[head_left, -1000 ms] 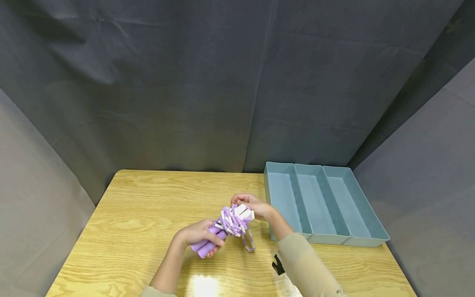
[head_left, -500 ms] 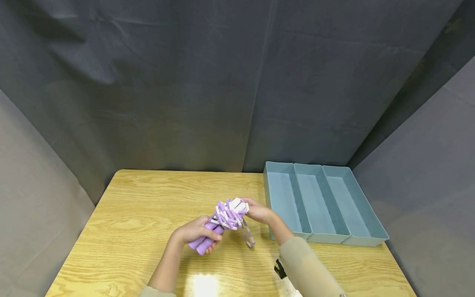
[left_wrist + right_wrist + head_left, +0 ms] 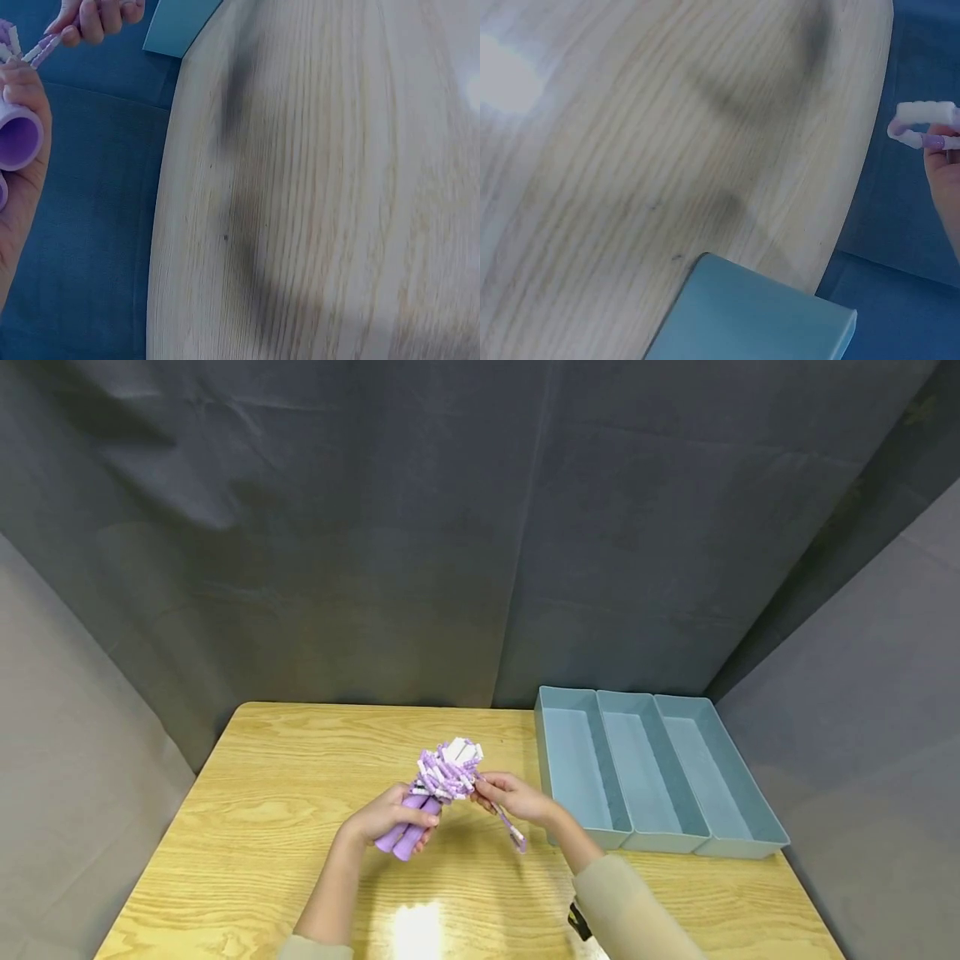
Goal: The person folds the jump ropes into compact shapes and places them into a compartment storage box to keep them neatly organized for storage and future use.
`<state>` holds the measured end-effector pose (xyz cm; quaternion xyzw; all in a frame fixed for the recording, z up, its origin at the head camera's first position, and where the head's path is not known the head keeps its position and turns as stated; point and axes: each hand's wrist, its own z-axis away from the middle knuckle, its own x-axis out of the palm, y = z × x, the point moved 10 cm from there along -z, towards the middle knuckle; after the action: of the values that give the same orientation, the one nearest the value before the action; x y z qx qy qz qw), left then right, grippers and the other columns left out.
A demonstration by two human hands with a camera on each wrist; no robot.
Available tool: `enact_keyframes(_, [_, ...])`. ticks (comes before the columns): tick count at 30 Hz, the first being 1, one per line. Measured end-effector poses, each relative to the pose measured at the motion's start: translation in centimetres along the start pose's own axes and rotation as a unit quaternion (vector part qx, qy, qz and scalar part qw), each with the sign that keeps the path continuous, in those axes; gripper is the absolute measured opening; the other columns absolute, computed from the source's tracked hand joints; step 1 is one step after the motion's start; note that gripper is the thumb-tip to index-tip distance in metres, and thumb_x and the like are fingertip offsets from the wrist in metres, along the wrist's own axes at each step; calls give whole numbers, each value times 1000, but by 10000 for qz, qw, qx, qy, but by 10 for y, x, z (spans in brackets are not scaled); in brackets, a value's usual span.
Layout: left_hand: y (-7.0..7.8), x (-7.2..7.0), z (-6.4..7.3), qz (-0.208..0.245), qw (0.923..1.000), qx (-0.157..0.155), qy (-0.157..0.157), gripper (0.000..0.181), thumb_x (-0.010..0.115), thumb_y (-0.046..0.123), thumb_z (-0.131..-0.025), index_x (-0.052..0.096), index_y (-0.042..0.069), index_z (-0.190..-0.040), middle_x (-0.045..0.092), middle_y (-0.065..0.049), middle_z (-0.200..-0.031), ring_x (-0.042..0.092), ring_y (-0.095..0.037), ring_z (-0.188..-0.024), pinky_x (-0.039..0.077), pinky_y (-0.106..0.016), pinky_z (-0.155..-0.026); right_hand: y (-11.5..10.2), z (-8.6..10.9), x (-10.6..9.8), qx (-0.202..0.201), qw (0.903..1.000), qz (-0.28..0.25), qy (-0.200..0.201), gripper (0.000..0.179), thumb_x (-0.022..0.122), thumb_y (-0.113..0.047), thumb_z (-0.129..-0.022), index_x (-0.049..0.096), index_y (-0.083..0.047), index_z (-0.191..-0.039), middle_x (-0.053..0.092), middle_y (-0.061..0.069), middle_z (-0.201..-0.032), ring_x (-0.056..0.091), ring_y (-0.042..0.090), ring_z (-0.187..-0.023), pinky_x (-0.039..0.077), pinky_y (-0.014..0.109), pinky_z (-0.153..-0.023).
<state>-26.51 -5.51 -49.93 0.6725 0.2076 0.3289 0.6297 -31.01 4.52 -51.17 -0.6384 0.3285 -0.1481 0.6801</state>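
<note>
In the head view a beaded jump rope (image 3: 442, 777), purple and white, is wound into a bundle above the table. My left hand (image 3: 384, 818) grips its two purple handles (image 3: 408, 838) side by side, thumb on top. One handle's hollow end (image 3: 18, 142) faces the left wrist camera. With thumb and fingers my right hand (image 3: 519, 799) pinches a strand at the bundle's right side. A short loop of beads (image 3: 517, 838) sticks out below that hand; the right wrist view shows this loop close up. White blocky pieces (image 3: 461, 750) top the bundle. The fingers beneath are partly hidden.
A blue-grey tray (image 3: 626, 842) with three long compartments stands at the table's right rear. The wooden table (image 3: 300, 760) reaches back to a dark curtain (image 3: 337, 568). A small black and yellow item (image 3: 578, 921) shows beside the right sleeve.
Both hands have brought the bundle up and left. My right hand has shifted from the bundle's far end to its right side, where it now pinches a strand; the loose loop has swung outward.
</note>
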Motion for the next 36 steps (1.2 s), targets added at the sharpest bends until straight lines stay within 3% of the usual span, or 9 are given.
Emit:
enact_keyframes(11, [-6,-6,0,132,9994,-133,298,8,54,6,-87,53,0,-81,58,-6,-63,58,-14,-52,51,-27,-50,-1,8,5,54,9996,-276,-19,28,31,-13,-100,50,7,-95,44,1,-68,41,7,-59,36,17,-52])
enact_keyframes(18, [-9,-14,1,141,9982,-217,550,8,56,7,-86,53,1,-80,58,-7,-63,58,-15,-53,52,-27,-50,-1,14,2,332,9989,-289,163,29,31,-14,-100,52,7,-97,44,1,-66,40,10,-55,35,25,-49])
enact_keyframes(25, [-11,-15,1,58,9978,-268,606,10,56,8,-86,53,1,-80,57,-7,-64,58,-15,-54,52,-27,-51,-6,20,2,627,9973,-377,23,31,36,-21,-100,54,4,-99,44,1,-66,41,9,-55,35,20,-50])
enact_keyframes(36, [-14,-25,-1,6,9948,-352,960,13,57,8,-86,52,0,-77,57,-6,-62,58,-16,-52,52,-29,-50,-24,26,4,549,9984,-127,-74,24,44,-18,-97,55,3,-101,42,-2,-63,37,6,-53,32,17,-47])
